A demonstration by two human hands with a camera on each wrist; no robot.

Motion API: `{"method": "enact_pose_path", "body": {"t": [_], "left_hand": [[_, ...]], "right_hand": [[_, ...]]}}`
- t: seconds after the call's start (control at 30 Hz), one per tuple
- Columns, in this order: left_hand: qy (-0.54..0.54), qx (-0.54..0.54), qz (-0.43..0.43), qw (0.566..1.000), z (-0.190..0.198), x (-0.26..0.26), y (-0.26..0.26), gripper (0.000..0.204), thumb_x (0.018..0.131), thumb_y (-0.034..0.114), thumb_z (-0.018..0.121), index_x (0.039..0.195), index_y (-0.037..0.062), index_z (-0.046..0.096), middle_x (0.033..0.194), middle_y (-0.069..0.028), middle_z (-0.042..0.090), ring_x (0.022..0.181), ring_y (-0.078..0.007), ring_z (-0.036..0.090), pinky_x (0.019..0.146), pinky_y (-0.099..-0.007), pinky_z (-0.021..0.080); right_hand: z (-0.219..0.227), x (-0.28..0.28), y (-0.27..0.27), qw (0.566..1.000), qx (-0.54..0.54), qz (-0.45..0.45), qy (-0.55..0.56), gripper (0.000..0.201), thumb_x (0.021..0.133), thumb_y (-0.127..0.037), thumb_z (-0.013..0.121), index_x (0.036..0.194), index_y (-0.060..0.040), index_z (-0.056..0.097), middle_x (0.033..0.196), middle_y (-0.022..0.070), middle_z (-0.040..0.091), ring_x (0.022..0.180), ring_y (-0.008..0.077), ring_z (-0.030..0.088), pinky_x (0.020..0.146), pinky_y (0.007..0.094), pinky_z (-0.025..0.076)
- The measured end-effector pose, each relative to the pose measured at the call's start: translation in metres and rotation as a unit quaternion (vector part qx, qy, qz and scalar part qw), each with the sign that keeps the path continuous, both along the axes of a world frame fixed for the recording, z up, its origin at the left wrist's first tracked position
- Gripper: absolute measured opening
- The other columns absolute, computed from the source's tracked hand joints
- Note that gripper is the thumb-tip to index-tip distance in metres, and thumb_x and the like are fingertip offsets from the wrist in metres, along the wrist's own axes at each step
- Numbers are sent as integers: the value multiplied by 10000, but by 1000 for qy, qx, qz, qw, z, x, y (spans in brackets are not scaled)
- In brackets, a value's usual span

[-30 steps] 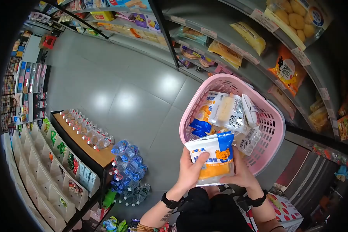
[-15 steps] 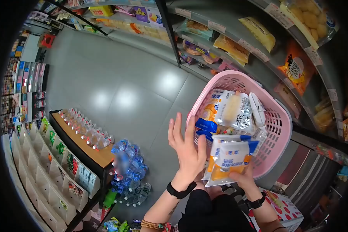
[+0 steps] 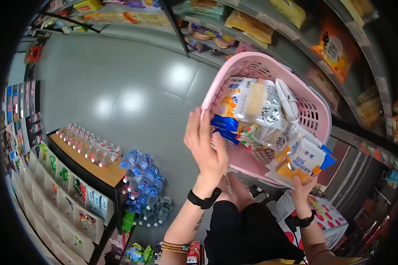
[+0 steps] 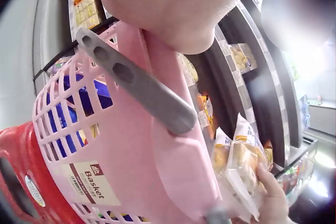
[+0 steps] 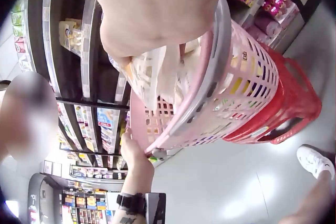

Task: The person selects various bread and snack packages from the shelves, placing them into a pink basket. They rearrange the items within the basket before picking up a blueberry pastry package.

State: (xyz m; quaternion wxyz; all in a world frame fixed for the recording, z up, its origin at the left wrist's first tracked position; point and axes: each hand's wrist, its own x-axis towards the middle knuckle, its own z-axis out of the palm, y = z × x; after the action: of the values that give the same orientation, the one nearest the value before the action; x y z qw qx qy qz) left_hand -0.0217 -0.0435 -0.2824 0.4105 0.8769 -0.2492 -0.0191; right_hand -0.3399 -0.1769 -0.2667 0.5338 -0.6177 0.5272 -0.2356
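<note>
My right hand (image 3: 304, 187) pinches packaged bread (image 3: 303, 159) by its lower edge, over the near right rim of a pink basket (image 3: 311, 99). The packets are white, blue and orange; two show side by side in the left wrist view. At the basket's left side, my left hand (image 3: 206, 143) holds the rim, its fingers outside and its thumb over the inner side. Inside the basket lie a clear and white bread packet (image 3: 256, 104), a blue and orange packet (image 3: 227, 106) and several others. A grey handle (image 4: 136, 79) folds along the rim.
Beneath the basket is a red plastic carrier (image 5: 283, 103). Shelves with bread bags (image 3: 336, 51) run close along the right. Water bottles (image 3: 146, 176) stand on the floor at left, beside a wooden-topped stand (image 3: 62, 143). A patterned carton (image 3: 327, 212) sits near my right arm.
My left hand has let go of the bread and moved to the basket's left rim. My right hand has carried the bread rightward, off the basket's near middle to its near right rim.
</note>
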Motion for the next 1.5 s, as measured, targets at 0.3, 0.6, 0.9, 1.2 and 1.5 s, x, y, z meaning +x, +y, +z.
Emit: {"method": "enact_pose_path", "body": {"t": [0.3,0.6,0.9,1.2,1.5], "left_hand": [[-40,104,-12,994,17,31,-16,359,982,97,529,1324,-12,525,1294,-191,574,1302,-375,510,1084,-446,347],[-33,88,-67,993,8,44,-29,476,1033,150,505,1503,89,456,1231,-214,599,1106,-402,588,948,-463,480],[30,106,-50,993,23,41,-36,462,1052,167,476,1511,125,443,1197,-192,627,1013,-372,646,866,-452,521],[53,69,-64,994,12,47,-31,471,1047,168,483,1514,123,444,1176,-187,630,1023,-359,644,870,-432,522],[74,32,-77,994,14,51,-27,487,1029,148,506,1512,99,458,1087,-183,629,952,-349,640,836,-435,520]], "right_hand": [[-4,47,-25,988,-136,-62,-38,707,866,17,747,1443,10,336,1376,149,512,1239,221,546,1074,375,434],[-15,53,-42,987,-109,-34,-111,652,888,77,705,1406,24,313,1385,181,504,1261,241,544,1075,382,452],[-12,55,-46,992,-69,-23,-107,627,887,51,720,1376,27,328,1348,190,523,1225,239,577,1039,377,481],[-16,54,-45,992,-110,-37,-56,635,884,57,722,1384,22,333,1360,183,519,1241,239,565,1050,374,470],[-10,65,-45,985,-156,-72,-25,706,840,16,783,1396,21,348,1309,149,548,1192,210,581,1015,351,479]]}}
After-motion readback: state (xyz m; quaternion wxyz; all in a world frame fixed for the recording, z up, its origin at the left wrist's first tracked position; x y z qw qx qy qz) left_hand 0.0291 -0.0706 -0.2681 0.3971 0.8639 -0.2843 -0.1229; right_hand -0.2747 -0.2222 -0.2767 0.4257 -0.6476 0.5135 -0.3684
